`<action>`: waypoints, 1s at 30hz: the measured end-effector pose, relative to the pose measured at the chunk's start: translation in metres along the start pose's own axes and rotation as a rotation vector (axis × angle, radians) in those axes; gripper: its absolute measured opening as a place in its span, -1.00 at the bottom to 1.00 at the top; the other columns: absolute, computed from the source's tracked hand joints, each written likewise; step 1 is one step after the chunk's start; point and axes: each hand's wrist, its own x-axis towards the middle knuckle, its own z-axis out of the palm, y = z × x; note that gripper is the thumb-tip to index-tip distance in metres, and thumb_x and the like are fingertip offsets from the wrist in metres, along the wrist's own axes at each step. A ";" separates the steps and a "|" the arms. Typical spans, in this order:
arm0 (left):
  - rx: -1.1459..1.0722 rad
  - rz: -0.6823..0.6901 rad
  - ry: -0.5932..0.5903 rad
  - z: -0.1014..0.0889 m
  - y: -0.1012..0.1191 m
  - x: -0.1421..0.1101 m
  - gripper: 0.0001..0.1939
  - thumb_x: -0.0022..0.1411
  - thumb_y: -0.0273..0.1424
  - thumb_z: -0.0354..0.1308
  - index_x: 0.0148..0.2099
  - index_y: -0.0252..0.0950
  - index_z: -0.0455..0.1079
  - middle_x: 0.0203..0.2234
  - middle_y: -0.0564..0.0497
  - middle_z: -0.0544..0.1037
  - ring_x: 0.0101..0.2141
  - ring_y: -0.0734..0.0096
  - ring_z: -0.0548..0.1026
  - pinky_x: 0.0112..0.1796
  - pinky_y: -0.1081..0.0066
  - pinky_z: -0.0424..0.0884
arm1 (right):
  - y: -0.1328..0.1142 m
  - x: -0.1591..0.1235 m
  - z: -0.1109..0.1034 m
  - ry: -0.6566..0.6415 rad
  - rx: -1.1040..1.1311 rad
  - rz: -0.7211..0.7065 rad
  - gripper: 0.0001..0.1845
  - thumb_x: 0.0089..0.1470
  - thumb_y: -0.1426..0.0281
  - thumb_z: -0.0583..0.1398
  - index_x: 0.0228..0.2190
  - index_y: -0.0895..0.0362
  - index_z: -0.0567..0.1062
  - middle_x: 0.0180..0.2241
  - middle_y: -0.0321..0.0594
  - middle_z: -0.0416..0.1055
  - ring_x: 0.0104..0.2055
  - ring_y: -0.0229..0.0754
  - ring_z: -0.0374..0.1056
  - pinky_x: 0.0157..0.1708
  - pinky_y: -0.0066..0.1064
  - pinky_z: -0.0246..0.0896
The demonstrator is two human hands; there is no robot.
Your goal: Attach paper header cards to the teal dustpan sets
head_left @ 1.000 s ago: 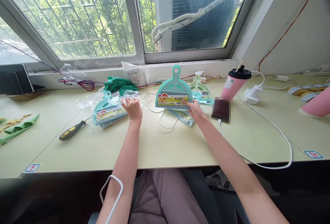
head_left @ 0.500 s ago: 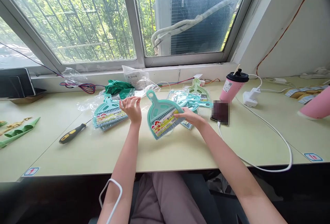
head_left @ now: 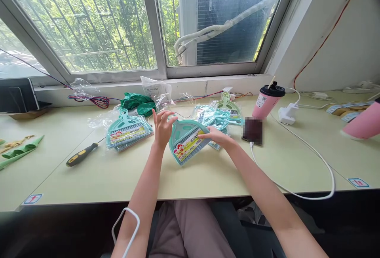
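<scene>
A teal mini dustpan-and-brush set point(head_left: 185, 141) with a colourful label lies tilted on the pale green table point(head_left: 190, 171), in front of me. My right hand point(head_left: 215, 136) grips its right edge, fingers closed over the label end. My left hand point(head_left: 162, 126) is raised at the dustpan's handle end, fingers apart, touching or just off it. A stack of bagged teal sets point(head_left: 127, 131) lies to the left, and more bagged sets point(head_left: 221, 113) lie behind my right hand.
A black-and-yellow screwdriver point(head_left: 81, 155) lies at the left. A phone point(head_left: 253, 130) on a white cable point(head_left: 311, 159), a pink cup point(head_left: 267, 100) and a white charger point(head_left: 287, 114) sit to the right. Green bag point(head_left: 138, 101) and plastic wrappers lie by the window sill.
My right hand lowered the upright dustpan set, tilting it down onto the table in front of me. My left hand left the bagged stack and opened at the dustpan's handle.
</scene>
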 end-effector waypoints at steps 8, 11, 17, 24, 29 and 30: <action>-0.035 0.058 0.019 0.001 0.000 -0.001 -0.74 0.42 -0.49 0.09 -0.20 -0.11 0.58 0.03 -0.04 0.54 0.11 0.22 0.42 0.43 -0.10 -0.13 | -0.002 0.004 -0.001 0.247 0.154 -0.063 -0.51 -0.40 0.17 0.58 -0.38 0.13 0.68 -0.24 -0.07 0.68 -0.15 0.06 0.59 -0.07 -0.14 0.49; -0.058 0.066 -0.021 0.002 0.002 -0.001 -0.73 0.40 -0.54 0.09 -0.22 -0.11 0.57 0.07 -0.05 0.51 0.17 0.21 0.39 0.43 -0.16 -0.19 | -0.004 0.004 -0.004 0.283 0.142 -0.070 -0.48 -0.40 0.16 0.58 -0.35 0.12 0.67 -0.24 -0.08 0.67 -0.13 0.07 0.58 -0.06 -0.11 0.48; -0.081 0.149 -0.164 0.007 0.023 -0.001 -0.65 0.34 -0.65 0.02 -0.19 -0.14 0.54 0.12 -0.06 0.49 0.24 0.18 0.34 0.41 -0.29 -0.26 | -0.003 0.004 0.003 0.250 0.017 -0.195 -0.38 -0.35 0.16 0.55 -0.19 0.08 0.59 -0.20 -0.18 0.64 -0.12 0.01 0.54 -0.06 -0.14 0.48; -0.063 0.076 -0.111 0.012 0.030 -0.006 -0.63 0.28 -0.66 0.04 -0.18 -0.09 0.54 0.18 -0.03 0.45 0.33 0.12 0.25 0.38 -0.34 -0.42 | 0.004 0.010 -0.001 0.422 0.075 -0.321 -0.09 -0.28 0.10 0.52 0.14 -0.08 0.44 0.10 -0.18 0.53 0.11 0.06 0.46 0.03 -0.12 0.48; -0.199 -0.110 0.081 0.019 0.021 -0.004 -0.47 0.21 -0.15 0.38 0.19 -0.10 0.42 0.42 -0.20 0.11 0.47 -0.16 -0.06 0.39 -0.28 -0.21 | 0.002 0.012 -0.008 0.450 0.132 -0.300 -0.38 -0.41 0.06 0.56 -0.28 0.06 0.60 -0.22 -0.13 0.63 -0.09 0.09 0.52 -0.03 -0.06 0.45; -0.279 -0.191 0.100 0.019 0.019 -0.003 -0.23 0.12 -0.03 0.43 0.30 -0.10 0.32 0.46 -0.24 0.02 0.48 -0.20 -0.12 0.39 -0.26 -0.15 | 0.001 0.012 -0.008 0.465 0.145 -0.296 -0.38 -0.44 0.06 0.56 -0.31 0.07 0.60 -0.25 -0.14 0.63 -0.11 0.09 0.52 -0.03 -0.05 0.44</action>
